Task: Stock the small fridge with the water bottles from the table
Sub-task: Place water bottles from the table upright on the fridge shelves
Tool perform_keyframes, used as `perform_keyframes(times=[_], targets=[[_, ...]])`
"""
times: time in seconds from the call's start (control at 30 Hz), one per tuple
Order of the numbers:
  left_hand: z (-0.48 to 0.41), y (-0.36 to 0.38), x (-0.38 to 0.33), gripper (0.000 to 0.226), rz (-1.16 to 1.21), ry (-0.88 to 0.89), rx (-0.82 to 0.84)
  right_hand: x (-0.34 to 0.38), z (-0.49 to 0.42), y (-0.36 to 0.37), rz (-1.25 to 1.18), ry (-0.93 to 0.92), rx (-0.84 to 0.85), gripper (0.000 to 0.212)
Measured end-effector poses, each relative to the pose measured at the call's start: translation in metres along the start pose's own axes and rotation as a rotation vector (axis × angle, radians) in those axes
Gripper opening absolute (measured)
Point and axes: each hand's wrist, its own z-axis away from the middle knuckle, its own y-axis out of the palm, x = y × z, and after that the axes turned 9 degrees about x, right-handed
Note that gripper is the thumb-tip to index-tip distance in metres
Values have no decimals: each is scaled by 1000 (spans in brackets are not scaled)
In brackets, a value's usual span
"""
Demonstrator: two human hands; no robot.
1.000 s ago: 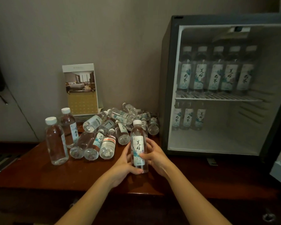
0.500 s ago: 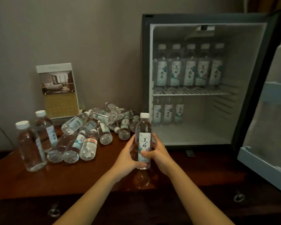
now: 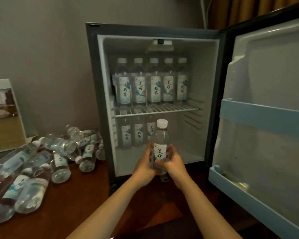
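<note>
At the centre of the frame, just in front of the open fridge, the left hand and the right hand both grip one water bottle around its lower body. If it goes in too far left, it may knock over the three bottles standing inside. Its long axis is vertical and its white cap points up.

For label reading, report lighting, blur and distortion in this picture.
Head view: dim, flat light, palest inside the open dark-framed small fridge; head view: the clear plastic white-capped water bottle gripped by left hand and right hand is sharp, label legible; head view: the heap of lying clear bottles at lower left smears and stretches toward the edge.
</note>
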Motion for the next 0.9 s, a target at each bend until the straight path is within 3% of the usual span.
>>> perform_keyframes(times=[0.13, 0.4, 0.67, 0.9], targets=[[-35, 9, 11, 83, -61, 27, -16, -8, -27, -20, 66, 14, -31, 55], [-88, 8, 37, 85, -75, 82, -19, -26, -71, -45, 78, -46, -43, 54], [-122, 8, 55, 62, -143, 57, -204, -38, -132, -53, 93, -77, -98, 60], [-141, -8, 59, 63, -222, 33, -99, -45, -170, -53, 102, -79, -113, 54]])
